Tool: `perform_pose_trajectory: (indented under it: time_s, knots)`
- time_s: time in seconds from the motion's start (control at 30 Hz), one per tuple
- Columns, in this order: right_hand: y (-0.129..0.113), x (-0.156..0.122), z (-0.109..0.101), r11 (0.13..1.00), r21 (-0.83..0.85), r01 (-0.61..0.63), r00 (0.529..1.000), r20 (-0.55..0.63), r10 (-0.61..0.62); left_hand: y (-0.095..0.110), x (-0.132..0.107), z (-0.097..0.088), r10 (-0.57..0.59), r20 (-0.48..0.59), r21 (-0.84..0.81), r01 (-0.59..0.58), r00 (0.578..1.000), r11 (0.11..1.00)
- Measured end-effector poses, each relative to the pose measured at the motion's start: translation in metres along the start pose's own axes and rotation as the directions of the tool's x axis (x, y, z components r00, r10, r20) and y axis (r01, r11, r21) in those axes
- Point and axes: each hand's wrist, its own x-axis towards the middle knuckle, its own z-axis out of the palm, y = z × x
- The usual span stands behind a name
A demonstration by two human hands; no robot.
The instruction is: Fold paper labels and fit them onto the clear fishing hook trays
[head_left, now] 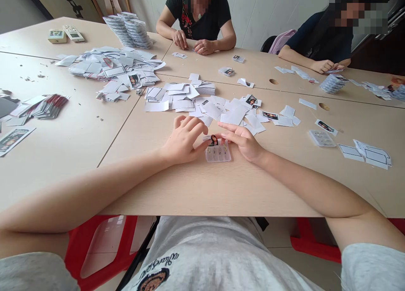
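Note:
A small clear plastic packet (218, 153) with tiny items inside lies on the wooden table (190, 185) in front of me, a small printed card (214, 140) at its top edge. My left hand (182, 140) rests on the packet's left side, fingers curled, thumb and fingertips pinching at the card. My right hand (242, 140) touches the packet's right side, fingers stretched toward the card. Just beyond lies a scatter of white paper cards (221, 109).
A big heap of cards (117, 67) and stacked packets (128, 29) sit far left. Another clear packet (322, 138) lies to the right. Two other people sit across the table, hands on their own cards. Red stools stand under the table.

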Motion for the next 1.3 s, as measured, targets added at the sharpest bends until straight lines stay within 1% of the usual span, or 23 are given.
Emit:
perform_pose_trajectory:
  time_s: [0.17, 0.3, 0.4, 0.5, 0.57, 0.67, 0.77, 0.87, 0.93, 1.03, 1.1, 1.13, 1.2, 1.3]
  knots:
    - [0.002, 0.0, 0.002, 0.998, -0.039, 0.046, 0.998, 0.055, -0.044, 0.0, 0.0, -0.003, -0.05, -0.032, -0.05, 0.048, 0.998, 0.998]
    - [0.008, 0.002, 0.002, 0.984, -0.122, 0.128, 0.992, 0.002, -0.129, -0.001, 0.001, -0.003, -0.115, -0.017, -0.156, 0.111, 0.993, 0.982]
    - [0.011, 0.004, 0.002, 0.978, -0.143, 0.154, 0.986, -0.033, -0.16, -0.002, 0.002, -0.004, -0.156, 0.002, -0.248, 0.152, 0.988, 0.957]
    - [0.014, 0.006, 0.002, 0.978, -0.136, 0.161, 0.981, -0.091, -0.174, -0.002, 0.002, -0.005, -0.215, 0.024, -0.338, 0.21, 0.976, 0.917]
    - [0.014, 0.006, 0.002, 0.979, -0.131, 0.157, 0.978, -0.116, -0.173, -0.003, 0.003, -0.005, -0.246, 0.046, -0.42, 0.242, 0.968, 0.875]
    - [0.013, 0.006, 0.002, 0.972, -0.161, 0.173, 0.977, -0.094, -0.189, -0.003, 0.003, -0.004, -0.272, 0.089, -0.529, 0.276, 0.958, 0.802]
    - [0.012, 0.006, 0.003, 0.963, -0.189, 0.19, 0.975, -0.075, -0.207, -0.001, 0.004, -0.005, -0.298, 0.141, -0.562, 0.325, 0.944, 0.761]
    - [0.012, 0.006, 0.001, 0.96, -0.201, 0.194, 0.972, -0.096, -0.216, 0.001, 0.004, -0.006, -0.335, 0.163, -0.515, 0.369, 0.928, 0.773]
    - [0.011, 0.006, -0.001, 0.947, -0.239, 0.214, 0.963, -0.11, -0.245, 0.003, 0.005, -0.006, -0.343, 0.157, -0.415, 0.377, 0.926, 0.828]
    - [0.008, 0.004, -0.005, 0.885, -0.373, 0.278, 0.927, -0.139, -0.349, 0.005, 0.003, -0.005, -0.294, 0.168, -0.237, 0.328, 0.941, 0.914]
    - [0.006, 0.004, -0.009, 0.853, -0.431, 0.295, 0.9, -0.176, -0.4, 0.006, 0.001, -0.004, -0.251, 0.202, -0.175, 0.287, 0.947, 0.942]
    - [0.006, 0.005, -0.011, 0.855, -0.427, 0.295, 0.891, -0.202, -0.408, 0.006, 0.0, -0.004, -0.231, 0.222, -0.157, 0.269, 0.947, 0.95]
    - [0.005, 0.006, -0.015, 0.888, -0.354, 0.294, 0.885, -0.25, -0.393, 0.006, -0.001, -0.003, -0.187, 0.269, -0.128, 0.227, 0.945, 0.965]
    - [0.005, 0.009, -0.018, 0.946, -0.188, 0.263, 0.904, -0.294, -0.31, 0.007, -0.003, -0.003, -0.121, 0.333, -0.088, 0.159, 0.935, 0.983]
